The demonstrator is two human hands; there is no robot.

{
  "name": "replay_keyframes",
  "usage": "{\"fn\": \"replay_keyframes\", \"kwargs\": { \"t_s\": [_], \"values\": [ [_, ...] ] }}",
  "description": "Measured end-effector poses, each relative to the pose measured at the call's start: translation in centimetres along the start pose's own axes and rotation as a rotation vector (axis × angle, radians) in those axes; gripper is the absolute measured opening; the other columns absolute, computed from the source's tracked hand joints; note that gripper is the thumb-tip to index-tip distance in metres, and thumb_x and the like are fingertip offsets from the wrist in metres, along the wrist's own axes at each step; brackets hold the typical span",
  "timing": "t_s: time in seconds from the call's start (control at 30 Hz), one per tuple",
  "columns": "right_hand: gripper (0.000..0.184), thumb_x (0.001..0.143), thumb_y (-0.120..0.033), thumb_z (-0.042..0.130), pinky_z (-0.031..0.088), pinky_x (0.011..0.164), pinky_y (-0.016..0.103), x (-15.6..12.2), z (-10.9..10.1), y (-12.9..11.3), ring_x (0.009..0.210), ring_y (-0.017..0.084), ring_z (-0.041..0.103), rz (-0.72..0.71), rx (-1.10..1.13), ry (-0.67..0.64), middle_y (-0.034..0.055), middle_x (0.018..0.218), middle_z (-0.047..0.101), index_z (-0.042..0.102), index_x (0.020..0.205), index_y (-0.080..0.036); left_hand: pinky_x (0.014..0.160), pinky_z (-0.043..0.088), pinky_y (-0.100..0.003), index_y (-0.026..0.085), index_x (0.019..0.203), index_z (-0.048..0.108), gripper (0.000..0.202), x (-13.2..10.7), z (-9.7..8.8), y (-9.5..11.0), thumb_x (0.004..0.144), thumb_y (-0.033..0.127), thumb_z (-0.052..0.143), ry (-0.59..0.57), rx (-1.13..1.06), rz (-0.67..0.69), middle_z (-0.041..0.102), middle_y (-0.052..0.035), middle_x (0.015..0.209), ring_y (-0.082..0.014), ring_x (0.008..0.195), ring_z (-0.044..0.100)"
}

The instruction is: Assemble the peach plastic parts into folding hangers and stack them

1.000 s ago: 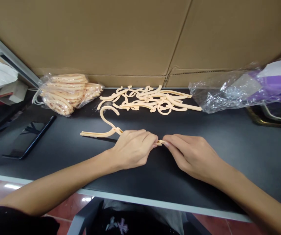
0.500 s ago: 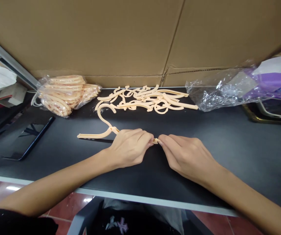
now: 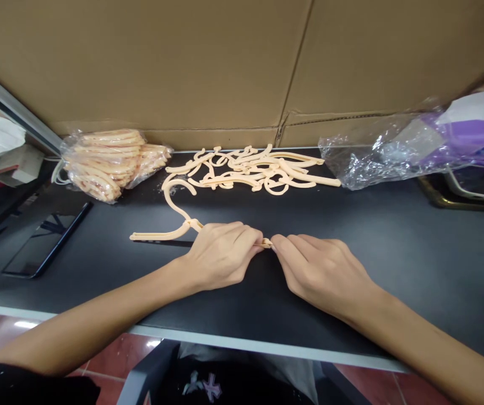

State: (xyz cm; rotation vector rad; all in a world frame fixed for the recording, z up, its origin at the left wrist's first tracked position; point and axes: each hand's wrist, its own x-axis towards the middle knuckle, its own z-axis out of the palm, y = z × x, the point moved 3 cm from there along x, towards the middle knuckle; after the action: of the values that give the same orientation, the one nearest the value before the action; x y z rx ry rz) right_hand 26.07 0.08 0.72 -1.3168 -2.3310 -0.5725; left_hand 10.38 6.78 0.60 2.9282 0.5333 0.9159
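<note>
A cream plastic folding hanger (image 3: 161, 234) is held above the dark tabletop, its hook up and one arm pointing left. My left hand (image 3: 225, 253) is closed around its right arm, hiding most of that part. My right hand (image 3: 322, 270) pinches the small end that sticks out past my left fingers; the fingertips of both hands nearly meet there. Behind them lies a loose pile of cream hangers (image 3: 246, 169), tangled, some folded.
A clear bag of cream hanger parts (image 3: 107, 163) sits at the back left, with a phone (image 3: 48, 239) in front of it. At the right are crumpled clear plastic (image 3: 364, 157) and a purple pack (image 3: 478, 138). A cardboard wall (image 3: 174, 62) stands behind.
Almost nothing differs. Both hands keep their grip on the hanger, and the whole view has shifted very slightly.
</note>
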Motion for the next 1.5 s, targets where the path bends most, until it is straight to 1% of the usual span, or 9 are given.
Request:
{"fn": "replay_keyframes", "kwargs": {
  "t_s": [0.4,0.57,0.7,0.93,1.03,1.17,1.37,1.43,1.5],
  "values": [
    [0.027,0.092,-0.004,0.042,0.023,0.050,0.032,-0.1,0.1,0.6,0.052,0.016,0.047,-0.061,0.102,-0.038,0.0004,0.059,0.055,0.059,0.076,-0.017,0.055,0.045,-0.024,0.015,0.087,0.058,0.010,-0.2,0.0,0.0,0.096,0.017,0.054,-0.030,-0.054,-0.023,0.069,-0.0017,0.074,-0.0129,0.061,0.063],
    [0.027,0.090,-0.001,0.039,0.024,0.052,0.032,-0.2,0.3,0.9,0.052,0.015,0.049,-0.039,0.165,-0.139,0.0010,0.062,0.058,0.059,0.079,-0.016,0.055,0.045,-0.024,0.014,0.085,0.058,0.012,-0.2,-0.1,0.0,0.095,0.017,0.054,-0.036,-0.053,-0.020,0.068,-0.0022,0.072,-0.0131,0.059,0.062],
    [0.024,0.094,-0.007,0.041,0.026,0.055,0.032,-0.3,0.4,1.1,0.053,0.014,0.050,0.007,0.248,-0.241,0.0009,0.065,0.061,0.057,0.080,-0.017,0.055,0.045,-0.023,0.014,0.085,0.059,0.012,-0.2,-0.1,0.1,0.095,0.017,0.055,-0.034,-0.059,-0.016,0.068,-0.0022,0.072,-0.0130,0.059,0.062],
    [0.024,0.097,-0.012,0.041,0.026,0.054,0.033,-0.3,0.4,0.8,0.053,0.017,0.055,0.029,0.247,-0.325,0.0022,0.065,0.061,0.056,0.080,-0.018,0.054,0.044,-0.024,0.014,0.085,0.060,0.012,-0.1,0.0,0.1,0.095,0.018,0.055,-0.047,-0.058,-0.016,0.069,-0.0017,0.072,-0.0128,0.059,0.063],
    [0.024,0.098,-0.014,0.040,0.027,0.053,0.033,-0.4,0.4,0.8,0.052,0.018,0.057,0.045,0.240,-0.325,0.0024,0.064,0.061,0.055,0.080,-0.018,0.053,0.043,-0.023,0.014,0.084,0.060,0.013,0.0,0.0,0.1,0.096,0.018,0.054,-0.058,-0.054,-0.012,0.069,-0.0014,0.071,-0.0122,0.058,0.062],
    [0.027,0.100,-0.017,0.040,0.028,0.052,0.032,-0.5,0.3,0.8,0.053,0.017,0.058,0.059,0.249,-0.313,0.0024,0.063,0.062,0.054,0.078,-0.018,0.053,0.043,-0.024,0.015,0.083,0.060,0.014,0.1,-0.1,0.3,0.095,0.018,0.055,-0.039,-0.031,0.004,0.069,-0.0005,0.071,-0.0116,0.058,0.061],
    [0.030,0.101,-0.017,0.038,0.033,0.053,0.031,-0.3,-0.1,0.9,0.054,0.017,0.060,0.040,0.222,-0.222,0.0039,0.065,0.063,0.057,0.078,-0.016,0.057,0.048,-0.024,0.015,0.082,0.061,0.013,0.1,-0.4,0.4,0.095,0.016,0.056,0.011,-0.001,0.035,0.071,-0.0005,0.073,-0.0126,0.062,0.063],
    [0.030,0.100,-0.015,0.039,0.034,0.053,0.031,-0.2,-0.2,1.0,0.054,0.017,0.059,0.020,0.212,-0.187,0.0036,0.065,0.062,0.058,0.078,-0.016,0.056,0.048,-0.024,0.014,0.089,0.063,0.009,0.0,-0.5,0.4,0.095,0.017,0.057,0.030,0.011,0.023,0.071,-0.0014,0.073,-0.0128,0.061,0.063],
    [0.029,0.099,-0.014,0.040,0.035,0.054,0.031,-0.2,-0.2,1.1,0.055,0.016,0.058,-0.003,0.205,-0.161,0.0034,0.066,0.062,0.059,0.078,-0.016,0.055,0.049,-0.025,0.012,0.102,0.064,0.012,0.0,-0.5,0.4,0.095,0.018,0.056,0.054,0.033,0.023,0.072,-0.0030,0.075,-0.0130,0.061,0.063]
  ]
}}
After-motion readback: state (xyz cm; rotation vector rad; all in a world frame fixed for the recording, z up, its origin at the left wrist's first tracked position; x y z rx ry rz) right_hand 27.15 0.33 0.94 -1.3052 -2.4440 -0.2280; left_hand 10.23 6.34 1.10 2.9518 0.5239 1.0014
